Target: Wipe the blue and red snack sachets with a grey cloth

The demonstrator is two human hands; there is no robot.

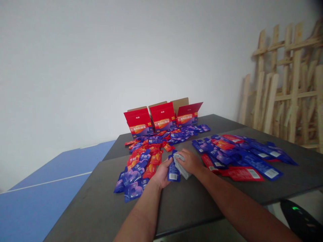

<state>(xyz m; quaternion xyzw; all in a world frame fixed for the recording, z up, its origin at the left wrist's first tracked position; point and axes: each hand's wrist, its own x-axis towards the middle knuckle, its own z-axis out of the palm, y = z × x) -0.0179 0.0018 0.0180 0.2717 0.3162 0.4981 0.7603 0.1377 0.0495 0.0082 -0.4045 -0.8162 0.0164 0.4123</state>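
Note:
Between my hands, over the near part of the dark table [101,195], is a blue pouch [173,173] with its barcode label toward me. My left hand [163,173] grips the pouch along its left edge. A folded grey-white cloth [182,166] is bunched in my right hand [190,162] and lies against the pouch's right side. Left of my hands lie overlapping blue pouches [136,171] and red-orange pouches [151,168]. On the right is another heap, with blue pouches [261,164] and red pouches [242,173] mixed together.
Three open red boxes, a left box [140,126], a middle box [163,117] and a right box [188,116], stand at the back with more pouches [174,135] before them. A blue table [55,185] adjoins on the left. Wooden frames [292,90] lean at right.

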